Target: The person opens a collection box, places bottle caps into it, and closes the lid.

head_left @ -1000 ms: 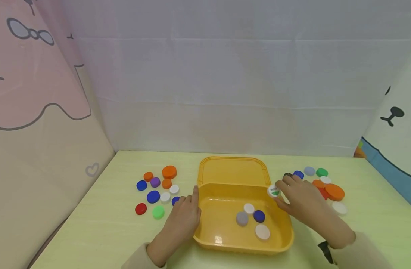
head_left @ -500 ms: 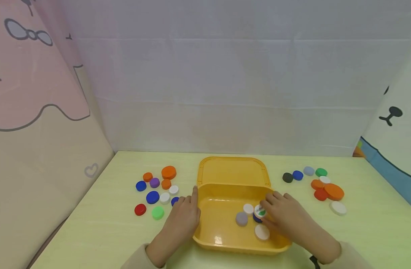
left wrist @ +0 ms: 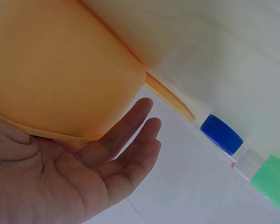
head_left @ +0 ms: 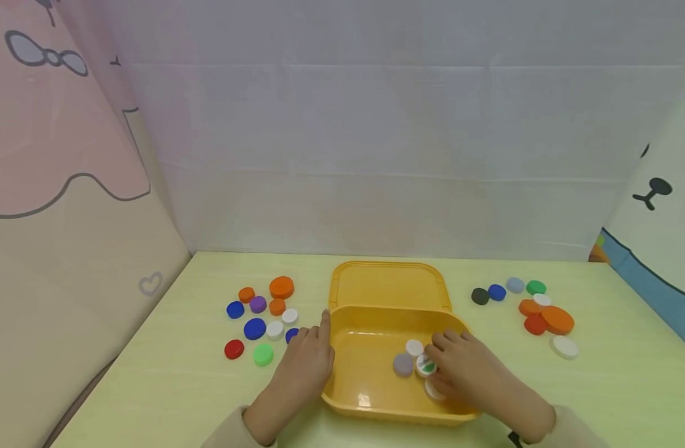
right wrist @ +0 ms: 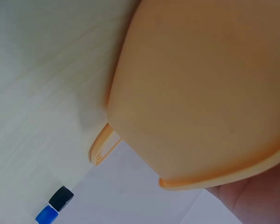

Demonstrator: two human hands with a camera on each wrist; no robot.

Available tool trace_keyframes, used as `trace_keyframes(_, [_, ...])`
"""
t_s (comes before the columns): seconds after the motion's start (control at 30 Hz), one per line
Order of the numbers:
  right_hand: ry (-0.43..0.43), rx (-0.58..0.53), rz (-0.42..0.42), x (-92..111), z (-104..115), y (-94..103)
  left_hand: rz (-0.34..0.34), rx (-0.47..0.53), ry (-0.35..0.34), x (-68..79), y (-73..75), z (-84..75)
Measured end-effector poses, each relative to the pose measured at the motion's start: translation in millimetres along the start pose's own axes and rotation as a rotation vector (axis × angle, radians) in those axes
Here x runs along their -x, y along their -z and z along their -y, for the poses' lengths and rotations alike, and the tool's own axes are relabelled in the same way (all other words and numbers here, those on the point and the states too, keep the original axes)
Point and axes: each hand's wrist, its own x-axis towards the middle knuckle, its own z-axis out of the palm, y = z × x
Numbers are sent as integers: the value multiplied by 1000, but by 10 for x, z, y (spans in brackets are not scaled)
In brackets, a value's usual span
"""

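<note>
A yellow plastic box stands on the table, its lid folded back behind it. My left hand holds the box's left rim, with the index finger along the edge. In the left wrist view its other fingers hang bent outside the wall; the thumb is hidden. Inside the box, my right hand pinches a white bottle cap with green print, low among the others. Around it lie a white cap, a grey cap and a larger white cap, partly covered.
Left of the box, several loose caps lie about, among them an orange cap, a red cap and a light green cap. More caps lie at right, including a black cap and a large orange cap.
My right hand has carried the printed white cap from over the box's right rim down and left into the box. The blue cap there is now hidden. My left hand stays put.
</note>
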Motion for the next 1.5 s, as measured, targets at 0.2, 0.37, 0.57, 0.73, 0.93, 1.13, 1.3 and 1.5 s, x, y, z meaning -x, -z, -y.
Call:
trace_keyframes(0.2, [14, -17, -24, 5, 16, -6, -1, 5, 2, 2, 4, 0])
trace_keyframes(0.37, [11, -31, -18, 2, 24, -12, -6, 13, 6, -2, -2, 4])
trace_keyframes(0.57, [4, -42, 5, -8, 14, -21, -2, 16, 3, 2, 6, 2])
trace_keyframes(0.73, [17, -43, -5, -3, 11, -27, -2, 12, 0, 3, 19, -3])
trace_keyframes(0.93, [15, -44, 3, -7, 0, -8, -8, 13, 1, -2, 17, -2])
trace_keyframes(1.13, [-7, -37, 25, -12, -16, 51, -6, 21, 1, -7, 17, -2])
trace_keyframes(1.3, [-31, -17, 30, -26, -52, 131, 2, 23, 4, -11, 14, -1])
trace_keyframes(1.5, [-74, -10, 36, -54, -130, 243, 2, 17, 2, -11, 10, 2])
